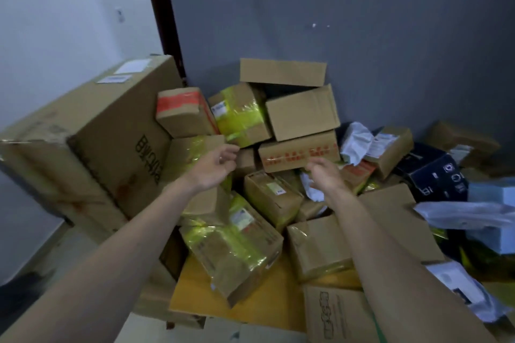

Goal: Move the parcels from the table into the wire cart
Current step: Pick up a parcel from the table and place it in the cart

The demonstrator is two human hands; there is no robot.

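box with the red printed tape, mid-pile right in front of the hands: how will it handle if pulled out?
The box with red printed tape looks like stiff, square cardboard, so probably easy to grip. A plain open box rests on it and would likely tip. The glossy tape may be slippery.

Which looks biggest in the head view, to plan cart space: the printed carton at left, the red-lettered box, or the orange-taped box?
1. Printed carton, clearly largest.
2. Red-lettered box.
3. Orange-taped box.
The last two look close; ranking unsure.

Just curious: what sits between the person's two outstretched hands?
In the head view, between left hand and right hand: a red-printed box, above a labelled box.
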